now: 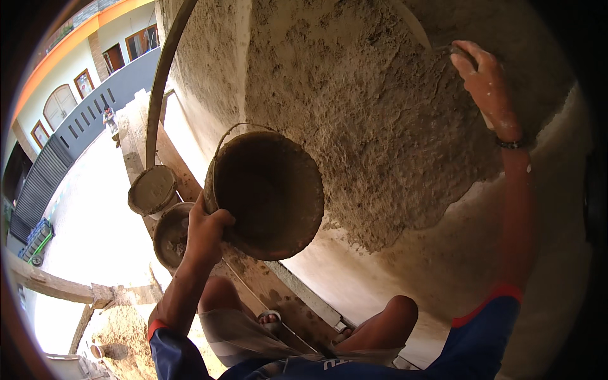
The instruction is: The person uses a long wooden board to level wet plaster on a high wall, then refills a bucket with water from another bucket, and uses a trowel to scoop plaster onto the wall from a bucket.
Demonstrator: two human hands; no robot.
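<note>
My left hand point(208, 229) is closed on the rim and side of a mortar-coated bucket point(304, 202). The bucket is tilted with its mouth toward me, and its thin wire handle stands up over the far rim. Its inside is dark and smeared with grey mortar. Up at the right, my right hand point(484, 76) is against the wall, fingers curled around something dark that I cannot make out. Rough wet mortar point(392, 145) covers much of the wall beside that hand. A pale curved strip point(415, 25) shows just left of its fingertips.
Beyond my left hand, a bucket filled with mortar point(153, 190) and another bucket point(170, 237) stand on wooden planks point(174, 158). My bent knees and feet are over the planks. A long upright pole point(158, 88) rises at the left. Far below lie a sand heap point(123, 339) and a person point(109, 119).
</note>
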